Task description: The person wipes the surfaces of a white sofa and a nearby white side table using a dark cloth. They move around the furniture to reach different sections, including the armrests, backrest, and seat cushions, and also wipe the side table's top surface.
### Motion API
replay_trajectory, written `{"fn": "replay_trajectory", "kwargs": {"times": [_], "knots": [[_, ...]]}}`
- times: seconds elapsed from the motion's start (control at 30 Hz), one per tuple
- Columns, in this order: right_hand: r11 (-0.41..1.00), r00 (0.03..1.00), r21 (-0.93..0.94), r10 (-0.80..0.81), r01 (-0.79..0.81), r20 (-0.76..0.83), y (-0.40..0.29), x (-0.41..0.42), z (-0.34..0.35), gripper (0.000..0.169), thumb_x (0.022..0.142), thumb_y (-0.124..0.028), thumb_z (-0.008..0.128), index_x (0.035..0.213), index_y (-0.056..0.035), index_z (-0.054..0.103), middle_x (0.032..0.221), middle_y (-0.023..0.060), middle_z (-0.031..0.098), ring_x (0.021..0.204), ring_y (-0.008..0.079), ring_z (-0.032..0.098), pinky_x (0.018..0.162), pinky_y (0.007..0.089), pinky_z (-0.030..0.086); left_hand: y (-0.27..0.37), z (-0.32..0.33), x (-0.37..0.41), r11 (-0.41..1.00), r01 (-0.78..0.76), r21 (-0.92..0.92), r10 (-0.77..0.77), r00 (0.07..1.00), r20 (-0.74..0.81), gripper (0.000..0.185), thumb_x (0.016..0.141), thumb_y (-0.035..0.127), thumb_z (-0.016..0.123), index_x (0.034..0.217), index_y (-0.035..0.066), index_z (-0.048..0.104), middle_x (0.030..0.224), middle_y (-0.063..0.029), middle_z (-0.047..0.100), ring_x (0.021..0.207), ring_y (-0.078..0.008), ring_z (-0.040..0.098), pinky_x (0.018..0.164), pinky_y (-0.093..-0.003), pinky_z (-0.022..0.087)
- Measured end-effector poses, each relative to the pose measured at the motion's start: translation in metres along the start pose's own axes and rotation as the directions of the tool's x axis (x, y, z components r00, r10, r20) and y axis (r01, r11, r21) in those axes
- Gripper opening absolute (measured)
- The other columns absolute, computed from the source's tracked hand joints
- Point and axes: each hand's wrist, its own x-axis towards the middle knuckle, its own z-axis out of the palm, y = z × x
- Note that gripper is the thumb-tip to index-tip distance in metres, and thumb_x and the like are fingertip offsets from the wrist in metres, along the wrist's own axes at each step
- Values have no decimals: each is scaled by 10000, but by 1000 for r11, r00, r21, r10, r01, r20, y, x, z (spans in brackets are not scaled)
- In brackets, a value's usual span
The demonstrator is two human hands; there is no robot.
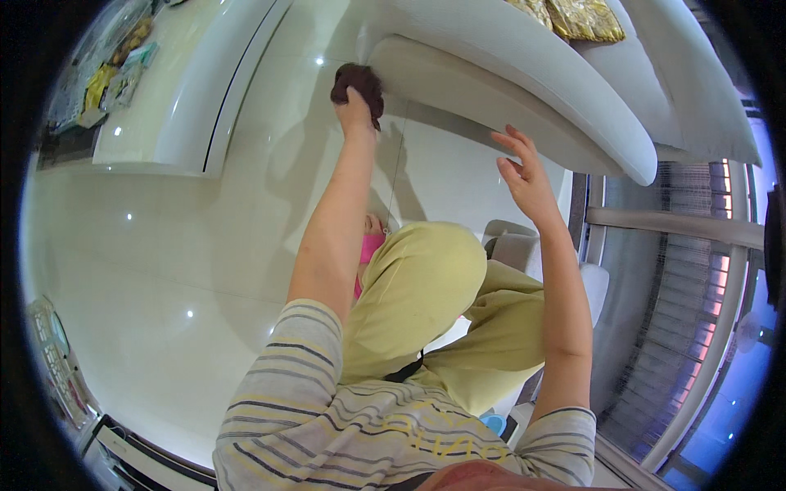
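Observation:
My left hand [353, 113] is stretched far forward and grips a dark brown cloth [361, 86], its thumb lying on top. The cloth is beside the front corner of the pale sofa base [442, 73]; whether it touches the sofa cannot be told. Out to the right, my right hand [522, 175] is raised with its fingers apart and slightly bent, holding nothing. It appears in front of the sofa's lower edge. Below the hands are my bent knees in yellow-green trousers and part of a foot in a pink slipper [371, 247].
At the upper left, a glossy white table [184, 116] bears packets and a clear container. Gold-coloured cushions [586, 21] lie on the sofa. A small grey seat [516, 248] is close to my knees. Window frames and a curtain [681, 294] line the right side.

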Motion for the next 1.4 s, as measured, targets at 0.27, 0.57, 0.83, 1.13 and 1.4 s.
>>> {"fn": "replay_trajectory", "kwargs": {"times": [0.27, 0.57, 0.83, 1.13, 1.4], "knots": [[976, 981, 107, 193, -190, -17, 47, -13, -24, 361, 901, -159, 542, 1253, -84, 516, 1304, 122, 455, 1211, 209, 432, 928, 336, 432, -83, 30, -45, 834, 486, -263, -450, 873, 186, 466, 972, 406, 390, 1269, 47, 410, 1268, -96, 493, 1127, -293, 513, 953, -460, 457], [875, 956, 447, 265, -185, -123, 96, -1, -42, 817, 792, -496, 663, 1386, -54, 317, 1327, 207, 431, 1225, 263, 425, 1001, 350, 362, -66, 143, -153, 741, 450, 498, -671, 514, 534, 390, 998, 301, 356, 1247, 14, 444, 1207, -110, 527, 1094, -234, 530, 969, -393, 434], [439, 781, 882, 487, 168, -391, 144, -19, -93, 367, 793, -251, 709, 1084, -55, 602, 1038, 53, 634, 954, 163, 579, 837, 319, 455, -69, 232, -230, 646, -394, 653, -575, 312, 757, 421, 941, 321, 490, 1234, 19, 484, 1260, -114, 497, 1146, -224, 490, 977, -371, 385], [707, -52, 705, 708, 60, -705, 243, -16, -155, 479, 741, -202, 664, 1170, -55, 511, 1146, 205, 572, 1078, 346, 550, 933, 406, 412, -52, 289, -261, -158, -942, -296, -15, -297, 955, 474, 797, 178, 657, 1239, 88, 513, 1329, -133, 454, 1235, -348, 417, 1022, -484, 301], [868, 395, 355, 479, -349, -784, 322, 7, -167, 428, 759, -108, 565, 1186, -93, 555, 1132, 194, 590, 1066, 382, 539, 925, 432, 418, -94, 302, -230, -497, -842, -209, -19, -230, 973, 622, 755, 344, 673, 1298, 137, 449, 1339, -95, 450, 1250, -281, 418, 1012, -547, 275]]}}
